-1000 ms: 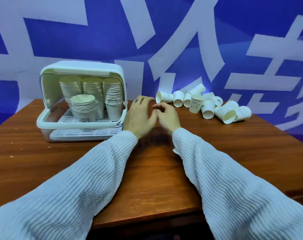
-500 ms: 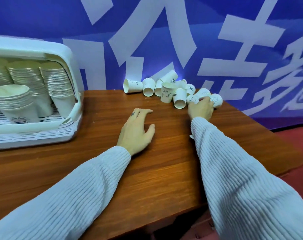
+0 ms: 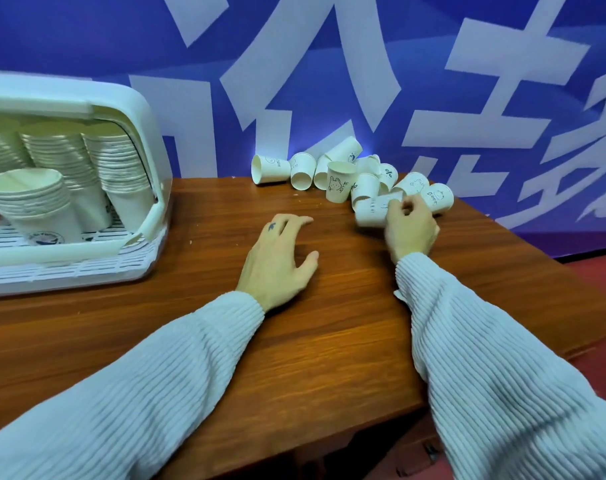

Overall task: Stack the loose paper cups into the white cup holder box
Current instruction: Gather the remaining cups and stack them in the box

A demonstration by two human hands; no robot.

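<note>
The right hand (image 3: 410,226) curls around a paper cup (image 3: 372,212) lying on its side at the near edge of the loose pile; the left hand (image 3: 280,258) rests flat and relaxed on the table (image 3: 197,327). Such cups look light and easily crushed, so a gentle hold around the wall should suit carrying it to the box (image 3: 149,133)

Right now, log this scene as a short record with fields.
setting: wooden table before a blue banner
holder: white cup holder box, lid open, stacks of cups inside
loose cups: pile of paper cups at the table's far edge, most on their sides
left hand: flat on the table, holding nothing
right hand: fingers curled on a lying cup at the pile's near side
</note>
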